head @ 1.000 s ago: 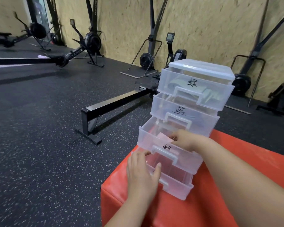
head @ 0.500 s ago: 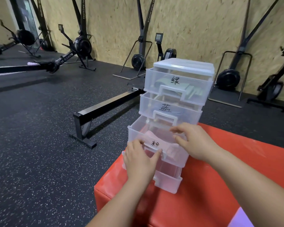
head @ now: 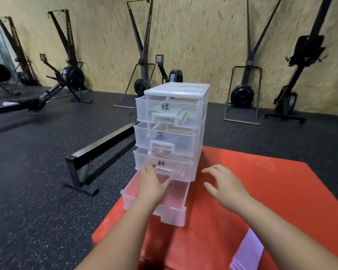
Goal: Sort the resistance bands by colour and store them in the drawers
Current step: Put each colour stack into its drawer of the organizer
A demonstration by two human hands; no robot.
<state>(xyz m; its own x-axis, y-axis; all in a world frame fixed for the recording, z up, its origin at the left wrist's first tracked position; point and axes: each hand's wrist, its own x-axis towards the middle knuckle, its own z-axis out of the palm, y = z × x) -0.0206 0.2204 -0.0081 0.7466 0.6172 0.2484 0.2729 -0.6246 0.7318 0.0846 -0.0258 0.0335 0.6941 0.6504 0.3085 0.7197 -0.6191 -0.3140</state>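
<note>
Left hand fingers spread, pressing pink drawer front; right hand open, empty; purple bands probably soft, light; pinch mid-stack.

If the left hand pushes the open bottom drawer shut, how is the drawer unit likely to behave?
The drawer unit is thin clear plastic holding only a few bands, so it is probably light and may slide back on the smooth red mat. It stands tall and narrow, so a high push might tip it. The bottom drawer looks empty and should slide easily under the left hand.
</note>
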